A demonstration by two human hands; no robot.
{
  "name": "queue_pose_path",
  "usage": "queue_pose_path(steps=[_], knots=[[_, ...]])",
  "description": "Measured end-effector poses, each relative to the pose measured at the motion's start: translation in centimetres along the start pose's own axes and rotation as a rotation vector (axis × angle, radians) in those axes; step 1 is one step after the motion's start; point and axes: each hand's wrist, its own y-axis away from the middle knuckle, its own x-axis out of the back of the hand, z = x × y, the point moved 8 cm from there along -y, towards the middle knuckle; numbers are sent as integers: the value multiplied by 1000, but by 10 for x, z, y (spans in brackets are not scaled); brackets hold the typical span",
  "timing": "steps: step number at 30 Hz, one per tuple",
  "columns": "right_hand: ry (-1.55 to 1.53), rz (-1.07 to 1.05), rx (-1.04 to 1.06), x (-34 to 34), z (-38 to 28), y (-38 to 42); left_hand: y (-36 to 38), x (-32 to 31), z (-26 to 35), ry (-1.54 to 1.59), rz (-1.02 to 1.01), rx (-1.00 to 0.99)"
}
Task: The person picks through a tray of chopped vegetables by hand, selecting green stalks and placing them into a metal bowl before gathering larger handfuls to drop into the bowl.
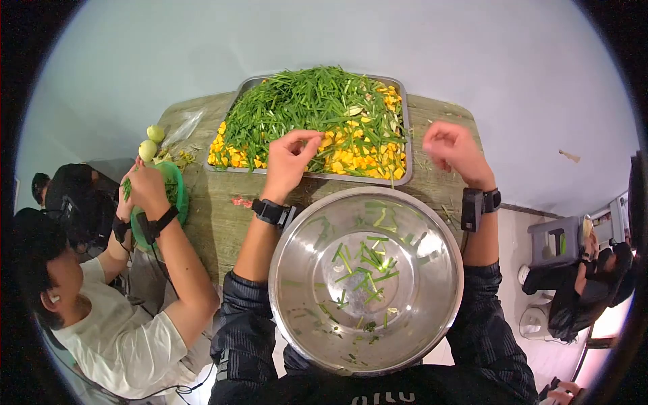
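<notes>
We have our left hand (289,163) at the near edge of the tray (408,128), thumb and forefinger bent together; whether they pinch anything, we cannot tell. Our blurred right hand (460,154) curls right of it, grip unclear. Cut greens (304,101) fill the tray's far left; some lie in the near bowl (426,304).

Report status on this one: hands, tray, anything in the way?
Left hand over near side of tray, grip unclear. Right hand curled, off tray's right side. Tray holds cut greens, yellow pieces. Steel bowl nearer wearer, not covering tray.
</notes>
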Motion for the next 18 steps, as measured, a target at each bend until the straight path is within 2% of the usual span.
queue_pose_path(steps=[2,5,6,8,10,12,13,18], knots=[[128,-435,30,-46,-18,14,0,1,1,-20,-20,7],[164,-507,100,-65,-26,19,1,3,12,-28,-47,7],[165,-504,100,-64,-24,17,2,4,19,-12,-53,1],[202,-313,-65,-47,2,1,7,4,42,25,-101,-15],[222,-270,-71,-38,17,-10,11,9,59,61,-148,-29],[240,-224,-76,-32,28,-16,23,-8,85,144,-530,-192],[260,-211,-65,-32,30,-17,29,-13,90,173,-619,-108],[264,-219,58,-34,53,-27,22,-15,60,127,-513,93]])
